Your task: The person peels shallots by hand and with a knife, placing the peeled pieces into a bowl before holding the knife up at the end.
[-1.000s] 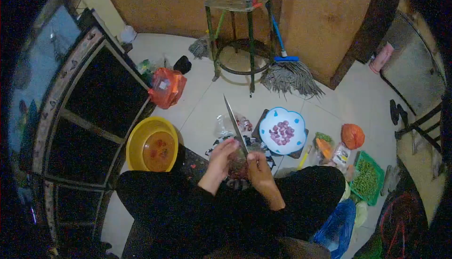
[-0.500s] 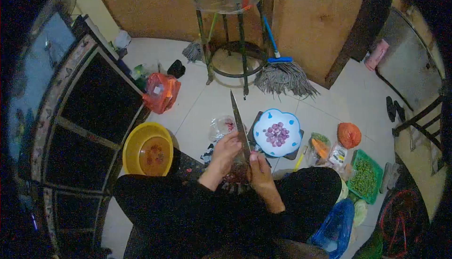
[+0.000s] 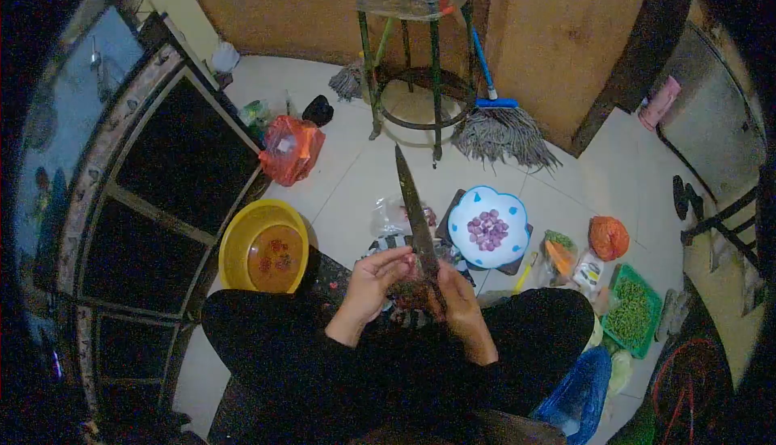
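Note:
My right hand (image 3: 462, 303) is wrapped round the handle of a long knife (image 3: 415, 202), whose dark blade points up and away from me. Close by on the blade's left side is my left hand (image 3: 370, 291), its fingertips pinched on a small pinkish piece (image 3: 411, 261) that looks like a shallot. Beyond the hands, a white bowl with blue petal edges (image 3: 465, 239) holds several purple shallots (image 3: 487, 230). Below the blade lies a striped cloth or bag (image 3: 388, 243), partly hidden by my hands. A clear plastic bag (image 3: 388, 215) with reddish bits rests just past it.
A yellow basin (image 3: 230, 243) with brownish water stands to the left. An orange-red bag (image 3: 293, 150) lies farther off. At right are a green basket (image 3: 651, 328) of green vegetables, a red bundle (image 3: 608, 238) and a blue bag (image 3: 578, 396). A mop (image 3: 505, 134) leans near a stand (image 3: 436, 105).
My left hand has drawn back from the blade, slightly lower and to the left. The view has shifted, so the surroundings sit farther right. The knife stays in my right hand.

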Motion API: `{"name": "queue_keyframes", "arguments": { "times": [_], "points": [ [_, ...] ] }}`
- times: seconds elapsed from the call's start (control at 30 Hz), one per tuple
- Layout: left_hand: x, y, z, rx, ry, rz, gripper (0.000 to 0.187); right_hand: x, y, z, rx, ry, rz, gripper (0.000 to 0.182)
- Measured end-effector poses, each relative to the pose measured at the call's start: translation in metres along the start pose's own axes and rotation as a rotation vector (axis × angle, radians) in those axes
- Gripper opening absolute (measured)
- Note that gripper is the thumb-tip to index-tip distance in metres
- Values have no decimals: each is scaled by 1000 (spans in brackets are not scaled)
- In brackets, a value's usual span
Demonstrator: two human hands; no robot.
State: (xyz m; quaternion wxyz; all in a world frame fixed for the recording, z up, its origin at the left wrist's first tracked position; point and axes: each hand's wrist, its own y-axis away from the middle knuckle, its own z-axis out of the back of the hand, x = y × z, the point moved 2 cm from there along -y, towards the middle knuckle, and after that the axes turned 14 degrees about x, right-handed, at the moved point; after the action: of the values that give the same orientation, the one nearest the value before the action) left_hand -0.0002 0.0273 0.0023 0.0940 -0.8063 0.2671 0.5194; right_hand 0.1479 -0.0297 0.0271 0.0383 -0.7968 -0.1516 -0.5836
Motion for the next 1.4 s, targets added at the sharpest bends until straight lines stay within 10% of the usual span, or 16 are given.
{"name": "queue_keyframes", "arguments": {
  "times": [0.63,0.83,1.23,1.4],
  "points": [
    [-11,13,-1,122,-528,-253,20,-23,-5,-2,-21,167,34,39],
    [17,10,9,54,88,-33,24,-12,-4,-4,-85,26,-78,42],
    [10,10,-1,-5,-272,-148,27,-23,-10,-3,-140,260,51,43],
    [13,10,6,4,90,-66,27,-14,-8,-1,-128,184,24,37]
  ]
}}
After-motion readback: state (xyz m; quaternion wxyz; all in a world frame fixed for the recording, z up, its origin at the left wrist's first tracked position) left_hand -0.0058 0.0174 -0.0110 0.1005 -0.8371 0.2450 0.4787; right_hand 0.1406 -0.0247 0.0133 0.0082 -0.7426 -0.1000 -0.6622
